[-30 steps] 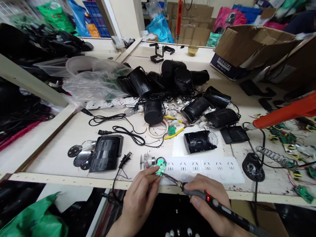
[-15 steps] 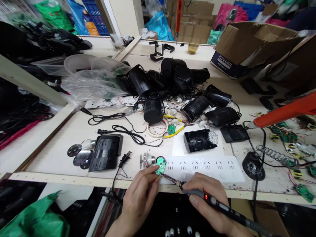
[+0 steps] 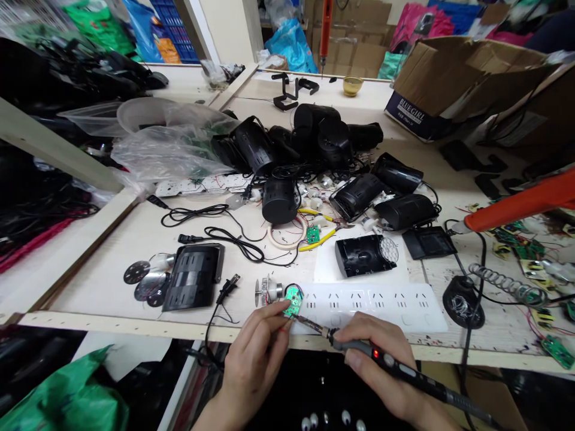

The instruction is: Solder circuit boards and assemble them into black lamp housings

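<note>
A small green circuit board [image 3: 293, 299] lies at the left end of a white power strip [image 3: 372, 305], beside a silver motor part [image 3: 268, 291]. My left hand [image 3: 258, 347] is closed, its fingertips pinching the board's lower left edge, where thin wires show. My right hand [image 3: 381, 359] is wrapped round a dark soldering iron [image 3: 406, 375] with a small red display. The iron's tip points left and meets the board's lower edge; whether it touches is too small to tell.
Black housings [image 3: 278, 200], cables and yellow-handled pliers [image 3: 318, 240] lie behind the strip. A black housing [image 3: 193, 278] sits left. On the right are an orange tool [image 3: 521, 200], a coil-spring holder [image 3: 507, 283] and a cardboard box [image 3: 462, 78].
</note>
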### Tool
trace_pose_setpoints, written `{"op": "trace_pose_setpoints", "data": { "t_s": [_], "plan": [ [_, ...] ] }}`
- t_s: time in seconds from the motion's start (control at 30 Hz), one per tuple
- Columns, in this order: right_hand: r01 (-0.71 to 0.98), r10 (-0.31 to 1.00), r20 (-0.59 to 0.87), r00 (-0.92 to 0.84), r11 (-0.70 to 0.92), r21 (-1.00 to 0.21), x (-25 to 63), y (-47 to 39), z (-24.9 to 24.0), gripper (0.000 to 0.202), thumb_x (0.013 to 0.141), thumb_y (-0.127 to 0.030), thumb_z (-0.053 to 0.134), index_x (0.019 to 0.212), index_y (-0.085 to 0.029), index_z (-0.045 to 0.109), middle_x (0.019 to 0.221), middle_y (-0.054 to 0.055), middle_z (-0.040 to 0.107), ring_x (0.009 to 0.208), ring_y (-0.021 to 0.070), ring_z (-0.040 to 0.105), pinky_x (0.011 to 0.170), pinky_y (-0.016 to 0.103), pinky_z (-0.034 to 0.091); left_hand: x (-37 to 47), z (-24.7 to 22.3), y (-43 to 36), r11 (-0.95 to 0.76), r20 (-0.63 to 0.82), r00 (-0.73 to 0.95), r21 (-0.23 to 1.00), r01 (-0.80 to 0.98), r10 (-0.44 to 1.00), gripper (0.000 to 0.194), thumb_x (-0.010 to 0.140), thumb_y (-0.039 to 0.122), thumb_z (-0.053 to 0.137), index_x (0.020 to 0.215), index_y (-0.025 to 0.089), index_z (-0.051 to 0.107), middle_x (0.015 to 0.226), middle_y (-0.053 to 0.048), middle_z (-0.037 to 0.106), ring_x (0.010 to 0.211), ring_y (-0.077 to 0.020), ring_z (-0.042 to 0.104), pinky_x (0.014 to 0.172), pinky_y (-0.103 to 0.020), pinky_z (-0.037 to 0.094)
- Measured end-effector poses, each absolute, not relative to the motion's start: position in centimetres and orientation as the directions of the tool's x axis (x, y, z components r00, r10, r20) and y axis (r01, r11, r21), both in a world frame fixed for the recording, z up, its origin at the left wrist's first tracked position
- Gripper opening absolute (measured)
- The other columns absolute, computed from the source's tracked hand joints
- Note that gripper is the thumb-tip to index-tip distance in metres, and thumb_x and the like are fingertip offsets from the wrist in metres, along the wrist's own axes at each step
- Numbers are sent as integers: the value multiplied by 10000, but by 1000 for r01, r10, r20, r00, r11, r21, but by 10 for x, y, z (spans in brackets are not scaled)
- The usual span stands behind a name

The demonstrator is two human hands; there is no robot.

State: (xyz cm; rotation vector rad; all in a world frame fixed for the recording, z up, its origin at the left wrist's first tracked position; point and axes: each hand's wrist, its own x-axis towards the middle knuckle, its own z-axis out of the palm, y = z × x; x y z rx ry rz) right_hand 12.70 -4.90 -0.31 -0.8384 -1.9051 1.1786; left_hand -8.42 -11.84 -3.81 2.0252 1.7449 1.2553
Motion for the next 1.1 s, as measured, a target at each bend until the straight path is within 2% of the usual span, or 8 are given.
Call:
{"op": "trace_pose_setpoints", "data": {
  "t_s": [0.3,0.6,0.77,1.1],
  "plan": [
    [124,848,171,-502,267,-956,129,-49,-3,117,849,-197,592,902,-232,691,665,-16,668,586,136,631,576,237,486,-85,-39,-119,-295,476,-58,633,716,878,199,871,-9,561,967,162,596,1056,-93,694,1003,-140,659,945,-236,516],
    [74,890,40,-454,82,-994,142,-56,-20,184,913,-351,580,968,-218,694,758,24,658,613,152,630,573,263,503,-84,-38,-118,-294,486,-63,622,725,872,184,877,-4,558,955,160,588,1051,-100,693,996,-138,659,931,-233,521],
    [81,897,29,-440,72,-994,142,-57,-20,182,905,-355,590,954,-221,703,755,24,655,611,155,630,567,262,501,-83,-37,-118,-289,479,-62,623,727,876,185,876,-1,557,956,162,593,1037,-99,702,989,-142,667,921,-236,530],
    [139,867,73,-493,161,-977,138,-55,-17,135,890,-278,581,946,-234,696,728,10,659,650,160,645,594,255,490,-83,-36,-118,-269,469,-66,610,745,881,160,887,42,546,936,185,601,1032,-85,720,965,-157,691,907,-262,554]
  ]
}}
